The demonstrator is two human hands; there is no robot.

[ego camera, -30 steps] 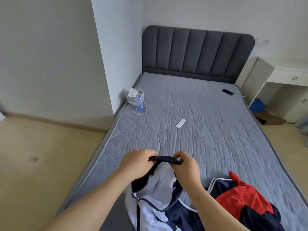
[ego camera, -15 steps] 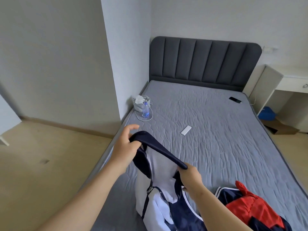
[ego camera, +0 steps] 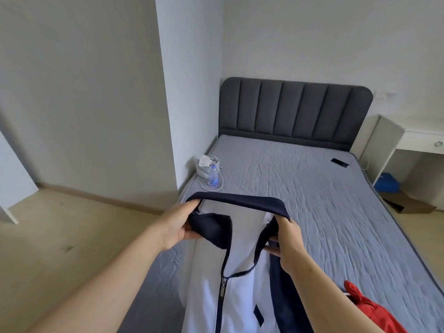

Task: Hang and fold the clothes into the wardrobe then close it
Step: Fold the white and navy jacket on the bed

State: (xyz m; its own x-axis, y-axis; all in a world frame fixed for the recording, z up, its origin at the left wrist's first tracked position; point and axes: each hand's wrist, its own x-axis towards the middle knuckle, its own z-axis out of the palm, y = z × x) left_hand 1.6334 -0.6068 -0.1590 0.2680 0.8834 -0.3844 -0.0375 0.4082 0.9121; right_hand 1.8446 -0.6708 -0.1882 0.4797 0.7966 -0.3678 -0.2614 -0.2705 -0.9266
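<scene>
In the head view, the left grip (ego camera: pixel 180 227) was closed on one end of the jacket's (ego camera: pixel 240 304) navy collar (ego camera: pixel 240 200), thumb on top and fingers curled beneath. The right grip (ego camera: pixel 288 243) was closed on the other end, fingers hooked over the edge. The collar was stretched as a dark band between the two grips. The white body of the jacket hung down from them toward the near edge of the frame, over the bed (ego camera: pixel 324 212). The zip was open from the collar down to its slider (ego camera: pixel 223 288), which lay below and between the grips.

A red garment (ego camera: pixel 370 308) lay on the bed below and to the right of the right grip, cut off by the frame. Beyond the left grip a bottle (ego camera: pixel 212 175) stood upright near the bed's edge, just beside a grey pouch (ego camera: pixel 204 168). A phone (ego camera: pixel 339 162) lay well beyond the right grip, near the headboard (ego camera: pixel 295 109). Far right of that grip stood a white counter (ego camera: pixel 422 138), with a cardboard box (ego camera: pixel 408 204) on the floor by it.
</scene>
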